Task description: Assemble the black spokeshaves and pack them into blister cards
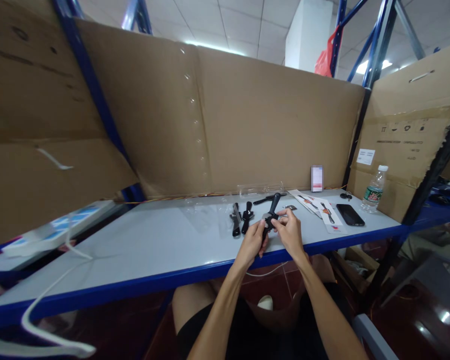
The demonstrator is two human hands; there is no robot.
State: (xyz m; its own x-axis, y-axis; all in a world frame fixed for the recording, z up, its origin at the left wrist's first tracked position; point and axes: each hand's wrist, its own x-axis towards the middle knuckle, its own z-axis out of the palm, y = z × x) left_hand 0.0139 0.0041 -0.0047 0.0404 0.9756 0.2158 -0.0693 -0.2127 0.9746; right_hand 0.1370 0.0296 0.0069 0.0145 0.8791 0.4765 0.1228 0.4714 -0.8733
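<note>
A black spokeshave is held up over the table's front edge, one handle pointing up and away from me. My left hand is closed round its lower end, with the thumb near the middle part. The fingers of my right hand pinch at the middle of the same tool; whether a small part is between them is hidden. Just left of my hands lie two more black spokeshaves, side by side. Another long black tool lies behind, and a small flat piece is beside my right hand.
Printed cards, a black phone and a water bottle stand or lie to the right. A lit phone leans against the cardboard wall. Clear plastic packaging lies at the back. A white cable hangs at the left.
</note>
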